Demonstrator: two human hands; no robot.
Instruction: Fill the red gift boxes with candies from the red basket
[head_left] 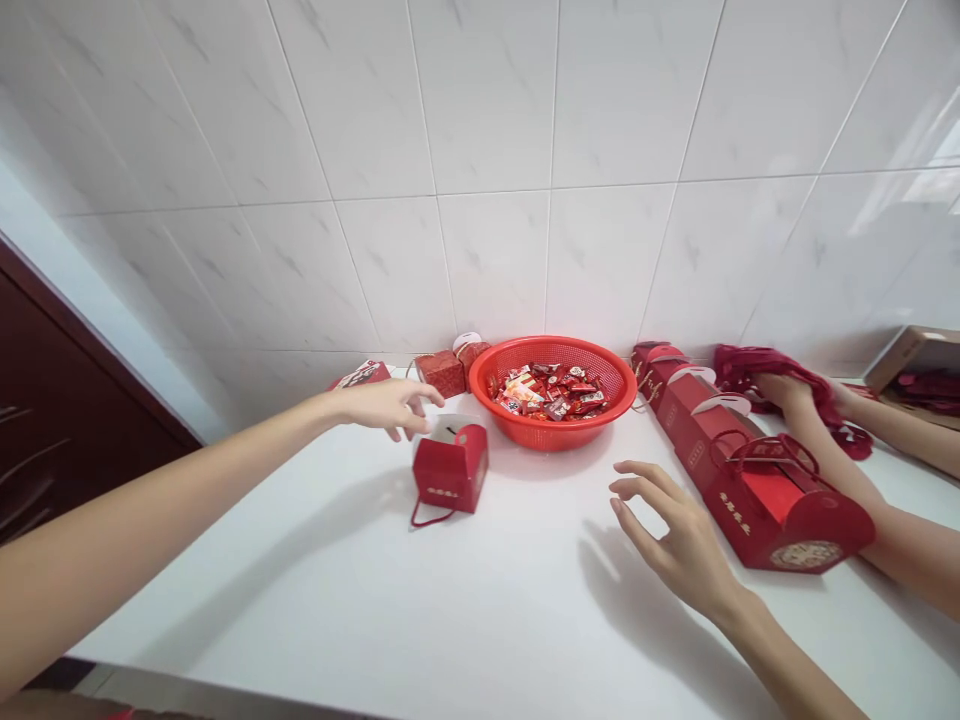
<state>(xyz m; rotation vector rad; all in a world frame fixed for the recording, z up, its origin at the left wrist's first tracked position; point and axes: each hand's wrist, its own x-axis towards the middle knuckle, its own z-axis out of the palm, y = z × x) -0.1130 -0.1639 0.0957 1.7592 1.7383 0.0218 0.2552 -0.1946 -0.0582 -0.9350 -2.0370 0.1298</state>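
Observation:
A small red gift box stands on the white table with its top flaps up and a red cord handle hanging at its front. My left hand reaches in from the left, just above the box's back left edge. Its fingers are loosely bent and apart; contact with the box cannot be made out. My right hand hovers over the table to the right, fingers spread and holding nothing. Behind the box, a red plastic basket holds many wrapped candies.
A row of red gift boxes runs along the right. Beyond it, another person's hands handle dark red cloth bags. A cardboard box stands far right. More red boxes sit against the tiled wall.

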